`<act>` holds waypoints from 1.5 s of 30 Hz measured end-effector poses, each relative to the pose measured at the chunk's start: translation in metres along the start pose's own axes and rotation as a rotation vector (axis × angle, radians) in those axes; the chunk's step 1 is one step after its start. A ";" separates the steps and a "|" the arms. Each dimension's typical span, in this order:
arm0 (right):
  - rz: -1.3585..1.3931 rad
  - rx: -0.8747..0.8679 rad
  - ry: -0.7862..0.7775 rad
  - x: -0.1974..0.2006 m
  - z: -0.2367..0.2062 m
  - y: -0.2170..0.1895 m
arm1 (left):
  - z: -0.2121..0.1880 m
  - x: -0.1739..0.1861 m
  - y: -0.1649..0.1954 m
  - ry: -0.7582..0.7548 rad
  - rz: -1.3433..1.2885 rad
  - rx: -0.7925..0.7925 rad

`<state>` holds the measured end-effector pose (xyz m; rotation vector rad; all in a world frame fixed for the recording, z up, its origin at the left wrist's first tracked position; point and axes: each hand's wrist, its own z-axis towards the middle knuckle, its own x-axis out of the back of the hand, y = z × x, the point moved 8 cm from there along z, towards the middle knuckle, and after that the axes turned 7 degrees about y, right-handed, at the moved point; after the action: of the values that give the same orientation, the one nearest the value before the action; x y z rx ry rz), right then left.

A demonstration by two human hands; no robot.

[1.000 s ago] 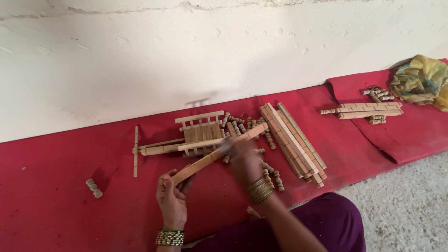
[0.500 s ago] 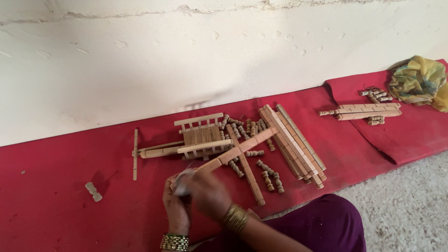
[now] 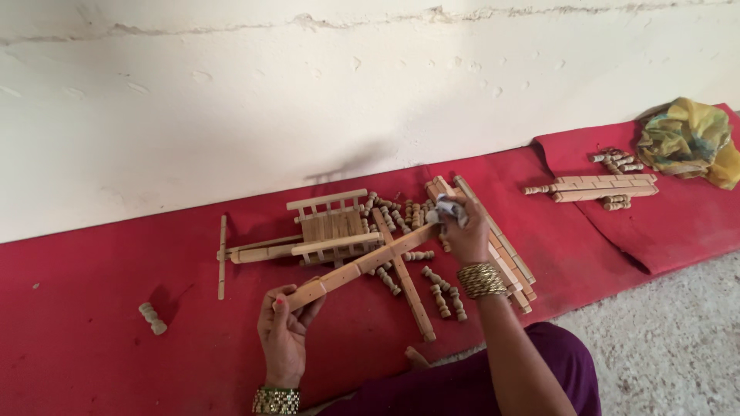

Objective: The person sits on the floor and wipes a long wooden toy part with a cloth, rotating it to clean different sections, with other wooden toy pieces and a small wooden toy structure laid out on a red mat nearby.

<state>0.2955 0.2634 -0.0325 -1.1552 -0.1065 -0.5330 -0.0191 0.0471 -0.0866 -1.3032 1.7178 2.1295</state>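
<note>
My left hand [image 3: 284, 330] grips the near end of a long notched wooden slat [image 3: 362, 266] that slants up to the right above the red mat. My right hand [image 3: 465, 228], with gold bangles at the wrist, is at the slat's far end and is closed on a small crumpled white cloth [image 3: 449, 209]. Behind the slat lies a partly built wooden cart frame [image 3: 327, 227] with a long pole. A second flat slat [image 3: 407, 286] lies across under the held one.
Several small turned wooden pegs [image 3: 443, 293] are scattered around the cart on the red mat [image 3: 92, 370]. A stack of long slats [image 3: 509, 258] lies right of my hand. Farther right are more slats [image 3: 593, 187], and a yellow-green cloth bundle [image 3: 686, 139]. One lone peg [image 3: 152, 317] lies left.
My right hand slid from near my left hand up along the slat to its far end, carrying the cloth. The left hand stayed on the near end.
</note>
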 end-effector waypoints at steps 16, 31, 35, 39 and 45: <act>-0.471 0.574 0.224 -0.017 -0.061 -0.088 | 0.005 0.013 -0.007 0.092 0.062 0.151; -0.257 0.516 -0.029 -0.049 -0.101 -0.109 | 0.012 0.036 0.001 0.217 0.127 -0.031; -0.224 0.456 0.381 0.004 -0.059 -0.068 | 0.015 0.027 0.010 0.162 0.105 -0.019; -0.143 0.639 0.322 -0.021 -0.091 -0.097 | 0.016 0.022 0.001 0.120 0.051 0.031; -0.148 0.817 -0.159 -0.092 -0.184 -0.159 | 0.009 0.027 -0.021 0.174 0.154 0.117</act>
<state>0.1093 0.0846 -0.0070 -0.3878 -0.5025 -0.4582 -0.0291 0.0513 -0.1203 -1.4025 2.0403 2.0081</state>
